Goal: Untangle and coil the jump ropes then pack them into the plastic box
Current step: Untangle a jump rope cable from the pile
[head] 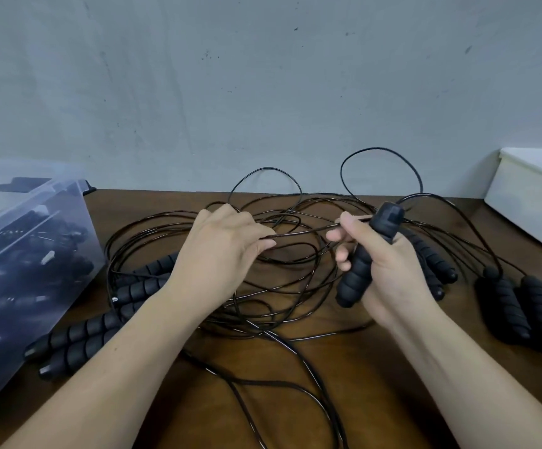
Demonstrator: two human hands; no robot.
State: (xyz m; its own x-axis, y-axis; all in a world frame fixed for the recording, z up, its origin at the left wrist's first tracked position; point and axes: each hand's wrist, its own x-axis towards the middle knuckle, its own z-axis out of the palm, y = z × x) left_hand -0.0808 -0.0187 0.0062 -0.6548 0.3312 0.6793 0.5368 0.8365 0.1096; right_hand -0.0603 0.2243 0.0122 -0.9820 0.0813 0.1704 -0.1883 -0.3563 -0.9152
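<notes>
A tangle of thin black jump-rope cords [282, 270] lies spread over the brown table [376, 367]. My right hand [389, 270] grips a black ribbed foam handle [360, 267] upright above the tangle. My left hand [221, 254] pinches a strand of cord that runs across to that handle. Several more foam handles lie around: a group at the left [78, 338], two at the right [522, 312], and others behind my right hand [435, 260]. The clear plastic box [20, 260] stands tilted at the far left with black ropes inside.
A white plastic bin [529, 202] with something pink inside stands at the back right. A grey wall rises directly behind the table. One cord trails toward the table's near edge [295, 400].
</notes>
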